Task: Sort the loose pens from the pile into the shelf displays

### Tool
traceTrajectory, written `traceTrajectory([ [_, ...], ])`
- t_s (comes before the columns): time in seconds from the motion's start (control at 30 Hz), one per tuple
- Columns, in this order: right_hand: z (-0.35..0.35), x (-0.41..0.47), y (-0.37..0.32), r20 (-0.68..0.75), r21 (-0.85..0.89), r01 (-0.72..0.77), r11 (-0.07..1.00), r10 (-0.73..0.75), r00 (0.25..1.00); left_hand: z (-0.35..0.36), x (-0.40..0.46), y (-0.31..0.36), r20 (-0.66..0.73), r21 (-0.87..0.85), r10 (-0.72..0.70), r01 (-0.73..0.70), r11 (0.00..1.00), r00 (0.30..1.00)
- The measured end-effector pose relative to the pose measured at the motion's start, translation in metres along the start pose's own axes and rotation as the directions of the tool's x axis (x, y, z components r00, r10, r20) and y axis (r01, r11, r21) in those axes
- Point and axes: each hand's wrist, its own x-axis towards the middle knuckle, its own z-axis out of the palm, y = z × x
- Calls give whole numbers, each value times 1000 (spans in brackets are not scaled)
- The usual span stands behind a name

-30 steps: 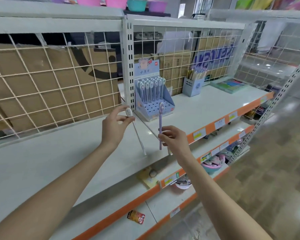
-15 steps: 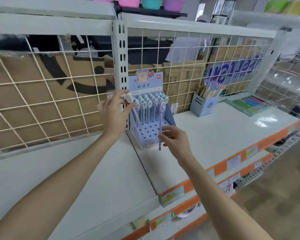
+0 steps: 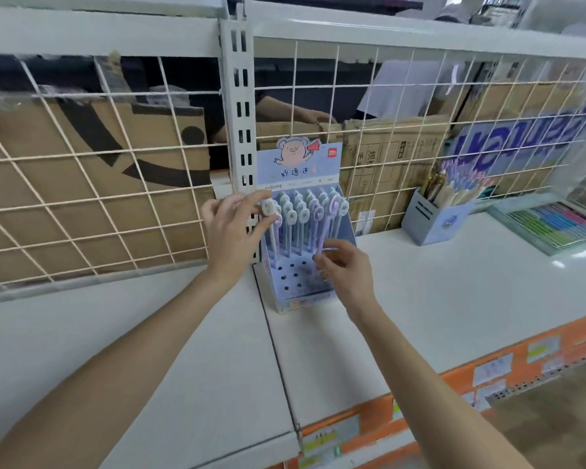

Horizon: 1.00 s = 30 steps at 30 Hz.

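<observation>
A light-blue pen display box (image 3: 286, 301) with a pig header card stands on the white shelf (image 3: 437, 299) by the upright post. Several round-topped pens stand in its back rows; the front holes are bare. My left hand (image 3: 232, 236) pinches the round cap of a white pen (image 3: 270, 211) at the box's left side, its shaft slanting down over the holes. My right hand (image 3: 345, 270) pinches the lower shaft of a purple pen (image 3: 329, 220), held upright over the box's right side.
A grey-blue pen holder (image 3: 433, 221) full of pens stands further right, and beyond it a flat tray of coloured pens (image 3: 555, 228). A wire grid (image 3: 115, 198) backs the shelf, with cardboard boxes and another person behind it. The orange shelf edge (image 3: 487, 370) runs along the front right.
Both hands have moved forward from the shelf front to the display box, each carrying its pen. The view has come closer to the box.
</observation>
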Motion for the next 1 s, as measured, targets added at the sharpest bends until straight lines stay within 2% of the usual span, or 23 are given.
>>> traceTrajectory([
  [0.27,3,9,4,68,64,30,998,-34,997,5,-7,13,-134,114,9,7,993,991],
  [0.8,6,19,10,81,58,98,994,-102,991,6,-4,23,-195,196,146,-107,975,970],
  [1.0,12,23,9,62,66,129,989,-133,989,6,-6,22,-165,231,175,-134,964,971],
])
